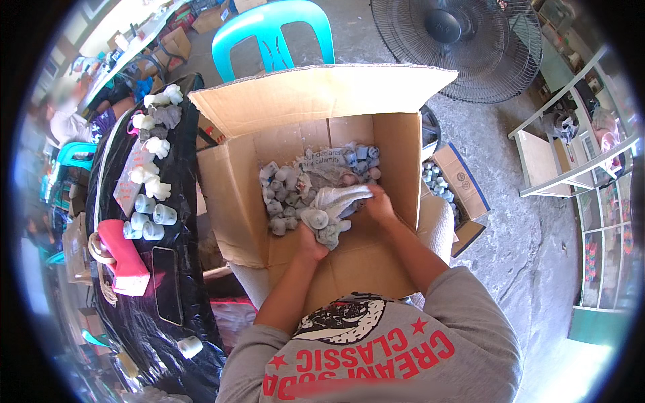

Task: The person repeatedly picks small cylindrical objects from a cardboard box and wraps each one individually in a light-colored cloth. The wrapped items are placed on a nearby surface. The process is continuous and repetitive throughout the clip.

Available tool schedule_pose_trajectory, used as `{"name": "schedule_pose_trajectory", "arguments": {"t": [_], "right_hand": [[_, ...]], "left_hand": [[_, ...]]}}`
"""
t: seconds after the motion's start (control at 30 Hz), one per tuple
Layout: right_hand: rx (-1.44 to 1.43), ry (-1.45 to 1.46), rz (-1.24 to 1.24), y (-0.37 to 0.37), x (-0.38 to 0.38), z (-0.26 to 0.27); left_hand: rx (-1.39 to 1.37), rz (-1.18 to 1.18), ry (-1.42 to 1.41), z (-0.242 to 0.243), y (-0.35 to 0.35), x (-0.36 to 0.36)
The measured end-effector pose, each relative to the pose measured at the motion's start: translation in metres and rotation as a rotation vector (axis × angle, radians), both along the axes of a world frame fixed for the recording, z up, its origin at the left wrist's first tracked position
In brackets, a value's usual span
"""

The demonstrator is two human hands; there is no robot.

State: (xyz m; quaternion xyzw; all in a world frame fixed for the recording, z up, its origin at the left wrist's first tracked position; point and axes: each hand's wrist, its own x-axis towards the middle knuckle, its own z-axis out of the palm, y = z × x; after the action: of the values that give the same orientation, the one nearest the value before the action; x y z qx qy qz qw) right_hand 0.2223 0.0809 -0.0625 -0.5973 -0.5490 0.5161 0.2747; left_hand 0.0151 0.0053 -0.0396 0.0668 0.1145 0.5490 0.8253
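An open cardboard box (pixel 395 166) stands before me, with many small whitish cups or pots (pixel 284 176) and a sheet of printed paper (pixel 322 160) inside. Over these, my left hand (pixel 311 243) holds a small whitish cup (pixel 317 219) wrapped partly in a cloth. My right hand (pixel 379 204) grips the far end of that white cloth (pixel 345 195), which stretches between both hands. A greyish-green bit of cloth (pixel 332 232) hangs beside the cup. On the black-covered table (pixel 186 272) at left stand several similar cups (pixel 165 214) and white figurines (pixel 157 188).
The table also bears a phone (pixel 167 284), a red and white object (pixel 121 252) and a tape roll (pixel 98 247). A turquoise chair (pixel 274 35) and a large fan (pixel 453 45) stand beyond the box. Another carton (pixel 461 184) with cups lies at right. A person (pixel 75 123) sits at far left.
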Motion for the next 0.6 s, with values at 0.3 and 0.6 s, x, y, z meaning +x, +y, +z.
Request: {"name": "schedule_pose_trajectory", "arguments": {"t": [0.3,0.6], "right_hand": [[0.426,0.237,0.161,-0.062,-0.071,0.05],[-0.369,1.055,-0.239,-0.029,-0.083,0.072]], "left_hand": [[-0.275,0.272,0.617,-0.004,-0.01,0.038],[-0.135,0.431,0.633,0.013,-0.001,0.03]]}}
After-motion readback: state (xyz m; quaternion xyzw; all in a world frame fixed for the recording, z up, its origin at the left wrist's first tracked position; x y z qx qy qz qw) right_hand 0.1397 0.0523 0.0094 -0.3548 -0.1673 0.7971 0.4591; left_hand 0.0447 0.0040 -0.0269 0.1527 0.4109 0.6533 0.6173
